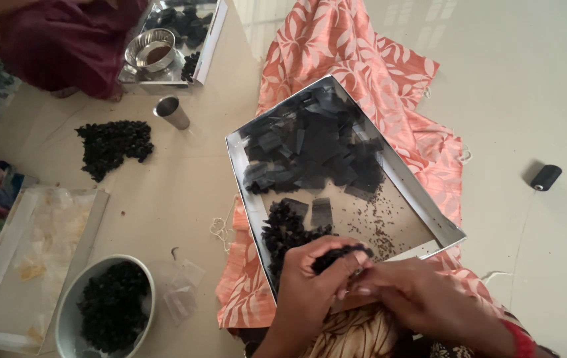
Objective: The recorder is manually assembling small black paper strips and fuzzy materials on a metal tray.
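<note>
The floor (549, 79) is pale tile, and on it lies an orange leaf-print cloth (363, 59) with a metal tray (403, 179) tilted across it, one corner raised toward the person. The tray carries a heap of flat black strips (313, 149) at its far end, a clump of dark pulp (283, 232) near its left wall, and loose seeds (379, 225) scattered over the bare metal.

Over the tray's near edge the left hand (310, 285) has its fingers closed on a dark lump (340, 255), and the right hand (423, 295) meets it there, fingertips pinched on the same lump.

The risks, as I judge them: the lump looks sticky, so bits pulled off may drop past the tray's edge onto the cloth and stain it; the tray sits on folds (no firm footing), so a nudge from a wrist could tip it and send seeds rolling out of the open corner.

Elsewhere: a bowl (64, 311) of pulp at lower left, a loose pile (112, 146) on the tile, a steel cup (172, 111), a black spool (546, 177).
</note>
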